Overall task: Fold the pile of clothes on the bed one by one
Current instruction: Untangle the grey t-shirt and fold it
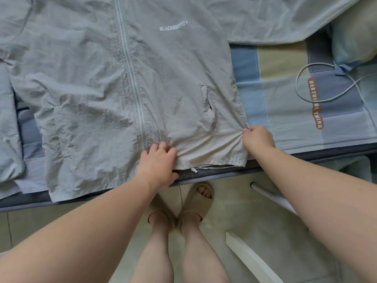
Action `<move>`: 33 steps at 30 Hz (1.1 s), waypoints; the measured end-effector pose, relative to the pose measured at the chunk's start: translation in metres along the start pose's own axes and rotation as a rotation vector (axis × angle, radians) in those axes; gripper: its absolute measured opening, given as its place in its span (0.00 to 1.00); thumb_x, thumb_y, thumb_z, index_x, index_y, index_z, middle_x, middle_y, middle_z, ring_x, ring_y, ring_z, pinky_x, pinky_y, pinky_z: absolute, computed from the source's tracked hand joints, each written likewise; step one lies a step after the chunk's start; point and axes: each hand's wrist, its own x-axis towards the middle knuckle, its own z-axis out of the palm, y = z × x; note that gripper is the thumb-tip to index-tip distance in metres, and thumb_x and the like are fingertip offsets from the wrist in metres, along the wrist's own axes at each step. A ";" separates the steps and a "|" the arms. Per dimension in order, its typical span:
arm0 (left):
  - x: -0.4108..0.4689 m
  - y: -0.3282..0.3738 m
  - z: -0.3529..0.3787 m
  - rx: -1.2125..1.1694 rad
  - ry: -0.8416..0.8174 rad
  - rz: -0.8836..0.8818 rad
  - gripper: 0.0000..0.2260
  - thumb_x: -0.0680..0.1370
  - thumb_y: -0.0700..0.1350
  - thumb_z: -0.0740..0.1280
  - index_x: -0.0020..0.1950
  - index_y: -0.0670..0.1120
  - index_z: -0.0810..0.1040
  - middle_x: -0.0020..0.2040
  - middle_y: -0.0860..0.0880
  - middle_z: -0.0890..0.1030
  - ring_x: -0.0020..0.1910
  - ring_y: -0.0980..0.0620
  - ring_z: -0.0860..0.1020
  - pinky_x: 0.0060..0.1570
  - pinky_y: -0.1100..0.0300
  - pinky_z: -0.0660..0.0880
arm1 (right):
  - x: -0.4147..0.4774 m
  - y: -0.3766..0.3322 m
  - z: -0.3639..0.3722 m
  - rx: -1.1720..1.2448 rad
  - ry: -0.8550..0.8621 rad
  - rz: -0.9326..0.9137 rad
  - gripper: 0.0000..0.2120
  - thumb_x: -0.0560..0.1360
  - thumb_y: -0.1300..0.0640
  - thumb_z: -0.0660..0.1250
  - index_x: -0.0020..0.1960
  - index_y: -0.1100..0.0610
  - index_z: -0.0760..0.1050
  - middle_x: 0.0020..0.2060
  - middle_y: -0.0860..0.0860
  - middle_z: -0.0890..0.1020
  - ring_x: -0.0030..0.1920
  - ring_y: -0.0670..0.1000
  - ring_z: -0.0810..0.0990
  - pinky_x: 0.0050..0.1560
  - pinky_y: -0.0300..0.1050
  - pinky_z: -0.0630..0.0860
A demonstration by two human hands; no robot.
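Here I am holding the jacket (91,88) on the bed (285,99), left grip (159,162) clasping its hem, right grip (258,137) pinching the side seam; light, limp, probably slippery.

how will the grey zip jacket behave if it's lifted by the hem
Probably floppy: the grey jacket puckers where the right hand pinches its corner and the left hand grips the hem. Likely light, as the cloth looks thin and crinkled.

bed (295,154) w/ blue-beige check sheet (285,64), pale tiled floor (234,211), white cable (297,80) on sheet
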 end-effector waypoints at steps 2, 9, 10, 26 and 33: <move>-0.007 -0.007 -0.006 -0.065 -0.013 0.008 0.26 0.74 0.67 0.66 0.66 0.53 0.69 0.68 0.49 0.68 0.68 0.44 0.67 0.64 0.46 0.67 | -0.014 -0.008 -0.002 -0.073 0.073 -0.070 0.16 0.81 0.49 0.61 0.64 0.56 0.71 0.66 0.59 0.73 0.64 0.61 0.72 0.57 0.52 0.69; -0.058 -0.077 0.000 -0.342 0.373 -0.488 0.26 0.79 0.58 0.65 0.74 0.49 0.67 0.77 0.45 0.64 0.75 0.41 0.60 0.70 0.43 0.63 | -0.100 -0.058 0.040 -0.293 0.008 -0.745 0.29 0.78 0.52 0.64 0.77 0.48 0.60 0.76 0.49 0.62 0.76 0.54 0.58 0.73 0.56 0.57; -0.065 -0.094 0.004 -0.408 0.396 -0.609 0.28 0.79 0.57 0.66 0.75 0.49 0.64 0.79 0.44 0.61 0.76 0.40 0.58 0.71 0.42 0.61 | -0.111 -0.068 0.054 -0.325 -0.058 -0.798 0.30 0.78 0.52 0.64 0.78 0.48 0.60 0.77 0.49 0.62 0.76 0.54 0.57 0.73 0.55 0.57; -0.155 -0.275 0.059 -0.703 0.177 -0.662 0.07 0.81 0.52 0.65 0.50 0.49 0.75 0.54 0.45 0.80 0.55 0.42 0.77 0.49 0.51 0.74 | -0.239 -0.167 0.203 -0.587 -0.480 -0.690 0.26 0.80 0.50 0.63 0.77 0.42 0.63 0.82 0.48 0.49 0.81 0.53 0.52 0.77 0.57 0.58; -0.150 -0.378 -0.003 -0.748 0.497 -0.794 0.34 0.75 0.55 0.73 0.75 0.48 0.61 0.75 0.45 0.65 0.72 0.42 0.65 0.70 0.47 0.65 | -0.265 -0.269 0.197 -0.230 -0.350 -0.586 0.20 0.81 0.55 0.63 0.73 0.51 0.71 0.69 0.52 0.75 0.67 0.53 0.74 0.65 0.47 0.70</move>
